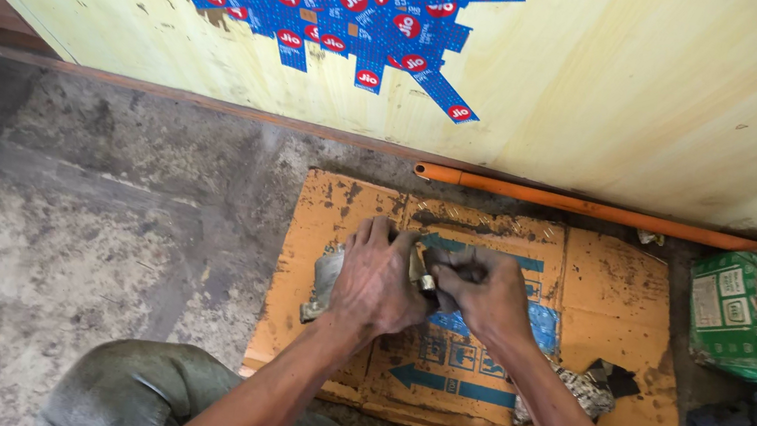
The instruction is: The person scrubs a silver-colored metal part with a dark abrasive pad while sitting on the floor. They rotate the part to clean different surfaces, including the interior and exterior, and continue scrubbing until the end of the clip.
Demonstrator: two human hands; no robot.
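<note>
The left hand (374, 283) lies palm-down, clamped over a grey metal part (324, 281) on the greasy cardboard sheet (611, 280); it could skid on that oily surface. The right hand (488, 291), fingers curled, pinches a small brass-coloured piece (420, 272) against the part; that piece might slip free.

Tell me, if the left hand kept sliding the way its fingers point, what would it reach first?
The left hand points up the flattened cardboard; past its edge, the orange pipe along the yellow wall looks first, though depth is unclear.
</note>
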